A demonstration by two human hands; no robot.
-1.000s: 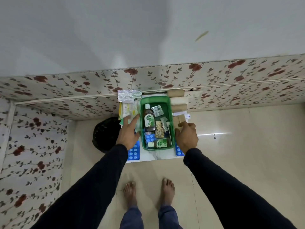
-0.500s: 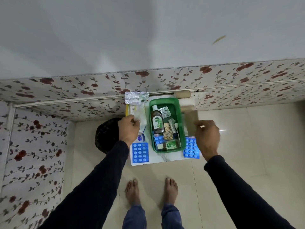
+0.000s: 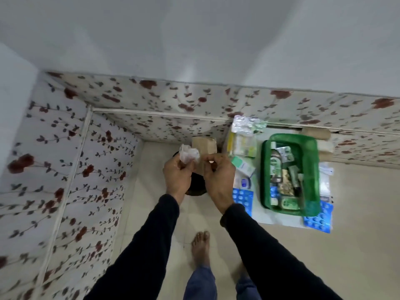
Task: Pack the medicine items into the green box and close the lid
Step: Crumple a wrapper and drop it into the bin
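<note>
Comparing with the frame half a second earlier, both hands have left the green box [image 3: 290, 176] and met to its left, over the dark round bin [image 3: 195, 187] on the floor. Then the left hand [image 3: 177, 176] rested on the packets left of the box and the right hand [image 3: 218, 180] hovered to the right of it with a tan strip; now the view has swung so the box sits right of centre.

The green box is open, a translucent rectangular tub on a white board [image 3: 279, 219]. Inside it lie a brown bottle [image 3: 276, 167] with a green label, silver blister strips [image 3: 285, 153] and several small packs, blurred. Blue blister sheets [image 3: 243, 199] lie on the board just left of the box, another [image 3: 318, 219] at its near right corner. A green-and-white carton [image 3: 243, 166] and a pile of pale packets [image 3: 243, 144] sit left of the box; tan rolls [image 3: 318, 133] lie beyond its far right corner.

The left hand is raised, fingers pinched shut on a crumpled clear wrapper [image 3: 189, 155]. The right hand, touching or nearly touching the left, has its fingertips closed on a tan bandage roll [image 3: 204, 146] that stands up above both hands. Both sleeves are dark, arms extended forward from the body. A bare foot [image 3: 201, 245] shows on the tiled floor, nearer than the box.
</note>
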